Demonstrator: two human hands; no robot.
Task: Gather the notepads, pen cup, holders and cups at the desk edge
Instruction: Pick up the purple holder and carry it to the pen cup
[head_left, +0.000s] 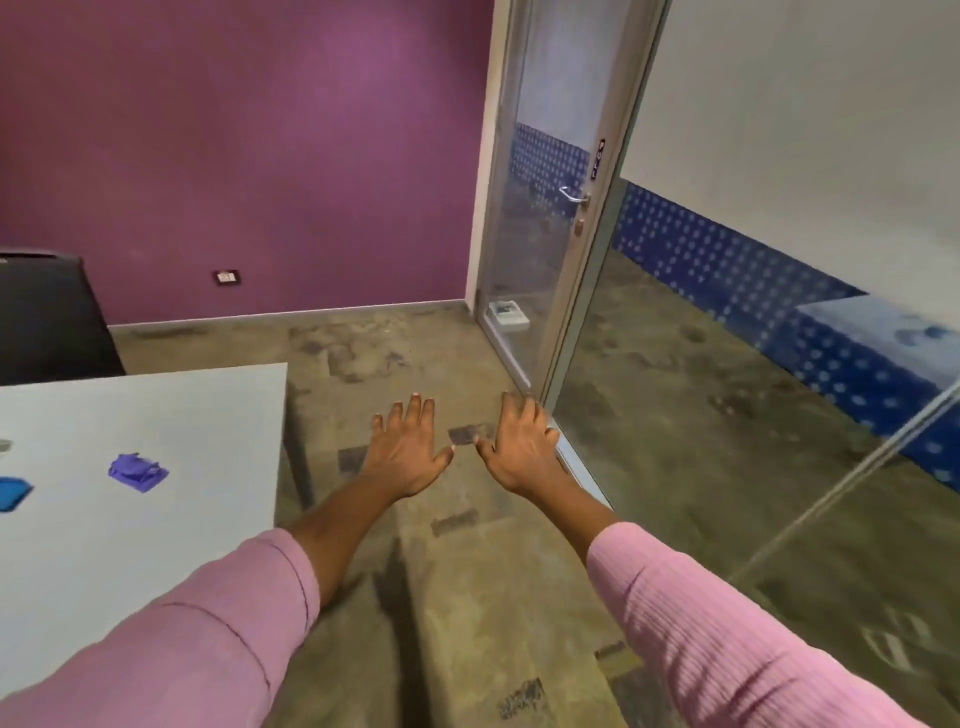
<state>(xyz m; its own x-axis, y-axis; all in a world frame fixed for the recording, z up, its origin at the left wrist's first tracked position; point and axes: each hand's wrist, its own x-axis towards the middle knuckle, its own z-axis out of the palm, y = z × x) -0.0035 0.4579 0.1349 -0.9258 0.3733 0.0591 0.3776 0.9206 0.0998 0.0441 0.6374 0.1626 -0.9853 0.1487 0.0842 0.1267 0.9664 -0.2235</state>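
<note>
My left hand (408, 452) and my right hand (522, 449) are stretched out side by side over the floor, palms down, fingers spread, holding nothing. Both are to the right of the white desk (156, 415). On the desk lies a small purple holder (137, 472), well left of my left hand. A blue object (13, 492) is cut off by the left frame edge. A grey item (4, 447) barely shows above it.
A black chair (52, 317) stands behind the desk by the purple wall. A glass door (545, 234) and a glass partition (753, 364) run along the right. Worn carpet floor (467, 571) lies below my arms.
</note>
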